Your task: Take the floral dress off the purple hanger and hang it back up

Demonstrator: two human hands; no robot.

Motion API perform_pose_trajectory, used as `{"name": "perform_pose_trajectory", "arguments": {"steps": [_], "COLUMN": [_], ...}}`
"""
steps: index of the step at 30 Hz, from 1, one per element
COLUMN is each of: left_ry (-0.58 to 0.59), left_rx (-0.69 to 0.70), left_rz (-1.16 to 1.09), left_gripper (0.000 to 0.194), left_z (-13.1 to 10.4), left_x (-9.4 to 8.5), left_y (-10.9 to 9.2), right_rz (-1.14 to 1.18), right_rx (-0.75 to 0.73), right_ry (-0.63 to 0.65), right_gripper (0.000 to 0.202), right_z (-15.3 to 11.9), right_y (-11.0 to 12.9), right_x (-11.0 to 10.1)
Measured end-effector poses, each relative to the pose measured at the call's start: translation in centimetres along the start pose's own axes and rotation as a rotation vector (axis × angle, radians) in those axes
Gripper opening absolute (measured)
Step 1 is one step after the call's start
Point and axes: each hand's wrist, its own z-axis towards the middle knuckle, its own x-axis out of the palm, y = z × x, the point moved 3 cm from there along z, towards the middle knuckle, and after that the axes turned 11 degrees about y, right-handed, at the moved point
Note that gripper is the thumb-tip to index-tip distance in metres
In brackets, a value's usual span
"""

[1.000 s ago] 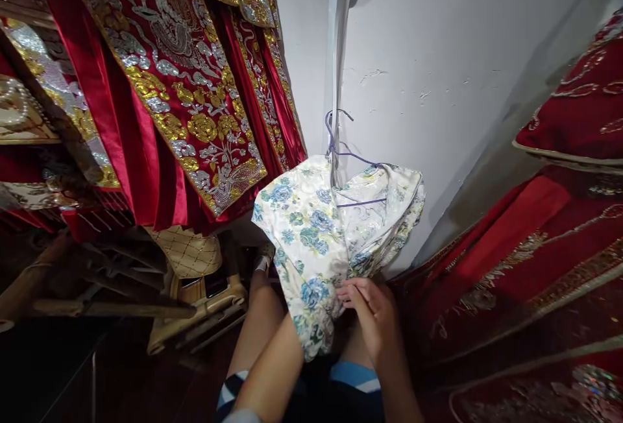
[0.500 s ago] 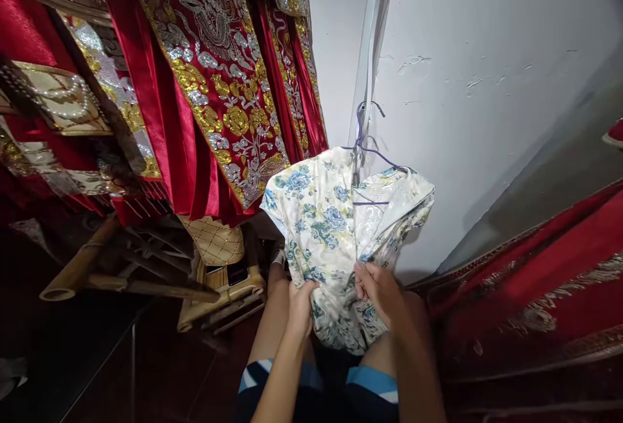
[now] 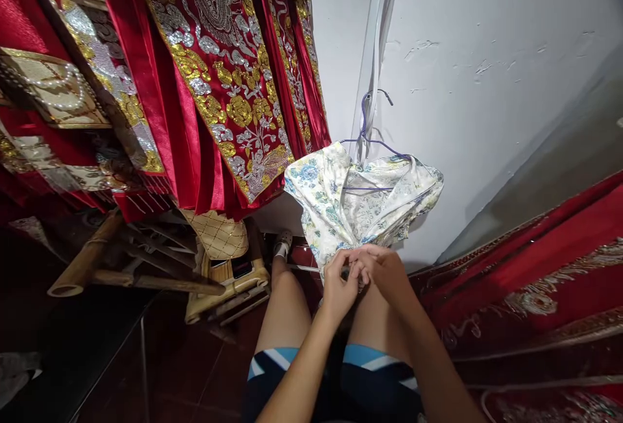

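A white short-sleeved shirt (image 3: pixel 321 196) with blue and green flowers hangs in front of me on a purple wire hanger (image 3: pixel 364 131). Its neckline gapes in a V, and the hanger's lower bar shows across the opening. My left hand (image 3: pixel 341 283) pinches the front edge of the shirt at the bottom of the V. Right beside it, my right hand (image 3: pixel 382 274) has its fingers closed on the other front edge, and the two hands touch. The fingers cover the spot where the edges meet, so any button there is hidden. Most of the lower shirt is out of sight behind my hands.
Red costumes with gold and silver sequins (image 3: pixel 238 111) hang at the left. Below them stands a bamboo chair (image 3: pixel 233 293) with a phone (image 3: pixel 242 270) on it. A white strap (image 3: pixel 372 40) runs down the pale wall (image 3: pixel 477 118). Red embroidered cloth (image 3: pixel 530 306) lies at the right.
My left hand has moved up and right from the shirt's side to meet my right hand at the front edges. The shirt's two fronts have drawn together, and the view has shifted slightly.
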Motion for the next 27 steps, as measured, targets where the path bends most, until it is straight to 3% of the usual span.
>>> {"name": "perform_pose_trajectory", "arguments": {"steps": [4, 8, 11, 14, 17, 20, 21, 24, 27], "left_ry": [0.060, 0.075, 0.124, 0.231, 0.209, -0.062, -0.079, 0.060, 0.138], "left_rx": [0.026, 0.099, 0.182, 0.208, 0.229, 0.330, 0.384, 0.474, 0.510], "left_rz": [0.125, 0.199, 0.234, 0.259, 0.215, 0.179, 0.215, 0.353, 0.483], "left_gripper": [0.016, 0.019, 0.020, 0.021, 0.020, 0.030, 0.034, 0.030, 0.018], "left_z": [-0.5, -0.6, 0.0, 1.3, 3.8, 7.8, 9.3, 13.5, 15.7], "left_x": [-0.5, -0.4, 0.1, -0.1, -2.2, -5.9, -6.7, -7.4, -6.7], "left_y": [0.5, 1.7, 2.5, 2.1, -0.9, -6.4, -8.4, -12.9, -15.4], "right_rz": [0.169, 0.259, 0.283, 0.208, 0.109, 0.019, -0.004, -0.052, -0.070], "right_rx": [-0.073, -0.252, -0.344, -0.398, -0.428, -0.453, -0.465, -0.517, -0.554], "right_ry": [-0.113, -0.146, -0.216, -0.214, -0.178, -0.197, -0.205, -0.212, -0.218], "right_gripper": [0.028, 0.015, 0.013, 0.017, 0.017, 0.018, 0.018, 0.018, 0.017], "right_z": [2.4, 5.1, 6.6, 7.2, 7.0, 6.4, 6.2, 5.9, 6.3], "right_y": [3.6, 10.1, 14.1, 15.3, 13.9, 12.6, 12.5, 12.9, 12.7], "right_x": [-3.1, -5.4, -5.7, -4.9, -4.0, -3.7, -3.7, -3.7, -3.8]}}
